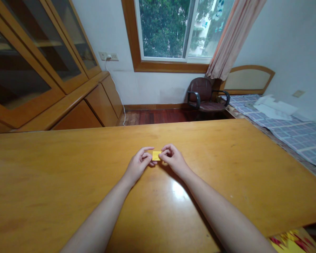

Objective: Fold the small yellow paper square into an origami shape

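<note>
Pinching the right edge of a small piece of yellow paper (156, 155), the right hand (173, 159) has its thumb and finger close together. The left hand (139, 165) is curled, with its thumb at the paper's left edge; I can't tell if it grips or just steadies. So the paper sits between the two hands, over the wooden table (68, 175), and I can't tell if it touches the wood. My guess is that the paper is being folded or pressed flat. The next move seems to call for soft fingertips and straight edges. The paper looks bright and flat, wider than tall, with a faint line low down. Past the right hand stands a dark brown office chair (201, 89), and farther off is a window (163, 31).
</note>
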Tool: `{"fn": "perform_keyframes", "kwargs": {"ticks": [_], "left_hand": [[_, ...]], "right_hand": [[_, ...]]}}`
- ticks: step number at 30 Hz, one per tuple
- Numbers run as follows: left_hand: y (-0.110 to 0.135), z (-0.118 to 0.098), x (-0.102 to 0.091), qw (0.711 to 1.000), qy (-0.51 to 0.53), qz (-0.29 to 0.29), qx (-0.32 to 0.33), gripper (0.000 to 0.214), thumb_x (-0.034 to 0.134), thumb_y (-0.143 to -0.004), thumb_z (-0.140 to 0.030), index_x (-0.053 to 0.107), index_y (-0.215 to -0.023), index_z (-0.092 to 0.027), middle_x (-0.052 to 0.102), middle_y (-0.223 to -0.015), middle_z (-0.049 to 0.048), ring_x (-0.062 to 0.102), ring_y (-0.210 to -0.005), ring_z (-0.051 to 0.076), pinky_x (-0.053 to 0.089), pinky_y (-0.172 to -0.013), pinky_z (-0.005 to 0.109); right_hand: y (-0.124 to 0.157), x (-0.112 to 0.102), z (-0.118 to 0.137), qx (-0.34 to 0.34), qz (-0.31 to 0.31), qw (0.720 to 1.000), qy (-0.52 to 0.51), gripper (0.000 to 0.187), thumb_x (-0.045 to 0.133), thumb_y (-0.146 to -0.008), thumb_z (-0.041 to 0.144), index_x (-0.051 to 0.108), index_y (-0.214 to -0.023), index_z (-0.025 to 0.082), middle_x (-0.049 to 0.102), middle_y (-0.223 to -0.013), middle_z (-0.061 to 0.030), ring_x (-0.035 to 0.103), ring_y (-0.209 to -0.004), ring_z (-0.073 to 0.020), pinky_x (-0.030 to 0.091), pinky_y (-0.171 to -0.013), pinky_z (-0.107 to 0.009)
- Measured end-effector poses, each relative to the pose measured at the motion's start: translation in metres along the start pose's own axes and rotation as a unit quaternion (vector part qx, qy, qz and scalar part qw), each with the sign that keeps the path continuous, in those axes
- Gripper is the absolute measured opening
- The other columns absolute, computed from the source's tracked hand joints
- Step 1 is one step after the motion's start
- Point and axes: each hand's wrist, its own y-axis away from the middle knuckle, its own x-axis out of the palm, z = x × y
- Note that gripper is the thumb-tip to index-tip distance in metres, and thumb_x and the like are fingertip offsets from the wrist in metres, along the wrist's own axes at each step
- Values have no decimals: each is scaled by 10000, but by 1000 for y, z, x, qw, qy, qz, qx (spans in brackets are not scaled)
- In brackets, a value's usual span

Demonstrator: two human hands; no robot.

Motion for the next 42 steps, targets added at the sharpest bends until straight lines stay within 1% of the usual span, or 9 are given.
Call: {"fn": "perform_keyframes", "kwargs": {"ticks": [4, 7, 10, 12, 15, 23, 34, 38, 42], "left_hand": [[-1, 2, 1, 1000, -11, -5, 1, 442, 689, -783, -333, 540, -1153, -142, 618, -679, -45, 690, -689, 156, 548, -717, 275], [-2, 2, 2, 1000, -10, -14, 1, 437, 687, -776, -321, 540, -1146, -140, 603, -658, -60, 670, -664, 136, 558, -746, 286], [-2, 2, 3, 1000, -1, -20, 0, 437, 687, -768, -321, 540, -1140, -143, 603, -658, -64, 673, -673, 138, 566, -766, 303], [-2, 2, 3, 1000, -1, -22, 1, 439, 689, -762, -323, 543, -1136, -145, 611, -665, -61, 680, -684, 145, 567, -763, 304], [-1, 1, 3, 1000, -7, -20, 4, 429, 678, -769, -328, 544, -1136, -149, 614, -674, -56, 689, -696, 152, 566, -757, 298], [-2, 3, 3, 998, -53, -16, 9, 434, 702, -740, -312, 555, -1121, -163, 609, -692, -51, 678, -703, 149, 574, -740, 298], [-1, -1, 2, 999, -33, -4, -4, 467, 697, -739, -312, 539, -1150, -158, 605, -673, -59, 666, -659, 140, 571, -708, 294], [-2, 0, 3, 999, -42, -6, 0, 454, 686, -744, -313, 539, -1144, -158, 590, -659, -67, 661, -659, 136, 563, -714, 285], [-3, 4, 2, 998, -63, -7, 10, 434, 675, -762, -305, 541, -1149, -161, 596, -663, -59, 654, -662, 137, 549, -710, 279]], "right_hand": [[0, 0, -1, -1, 7, 1000, 13, 284, 718, -736, 337, 532, -893, 191, 596, -654, 51, 500, -558, -100, 370, -555, -229], [-1, -1, -4, -12, 17, 999, 29, 247, 695, -763, 322, 565, -917, 179, 614, -699, 31, 537, -613, -110, 393, -596, -238], [-2, -2, -9, -32, 29, 998, 47, 240, 684, -783, 300, 597, -968, 175, 618, -762, 15, 567, -685, -119, 415, -652, -251], [-3, -3, -11, -42, 38, 997, 48, 272, 687, -783, 280, 602, -1022, 180, 610, -786, 15, 568, -707, -119, 418, -668, -253], [-3, -3, -11, -37, 41, 998, 36, 312, 688, -776, 261, 591, -1062, 184, 588, -776, 23, 551, -690, -114, 407, -650, -247], [-2, -2, -6, -20, 36, 998, 42, 308, 690, -770, 277, 598, -1045, 173, 592, -761, 19, 539, -666, -115, 396, -626, -245], [-2, -3, -5, -7, 35, 999, 15, 318, 704, -748, 286, 575, -1021, 184, 604, -682, 41, 510, -576, -101, 372, -580, -235], [-3, -3, -5, -9, 42, 999, 20, 310, 698, -750, 285, 571, -1015, 186, 593, -693, 43, 509, -586, -99, 381, -583, -234], [-4, -2, -10, -13, 51, 998, 26, 386, 730, -722, 259, 566, -1066, 196, 563, -741, 49, 522, -627, -94, 394, -604, -231]]}}
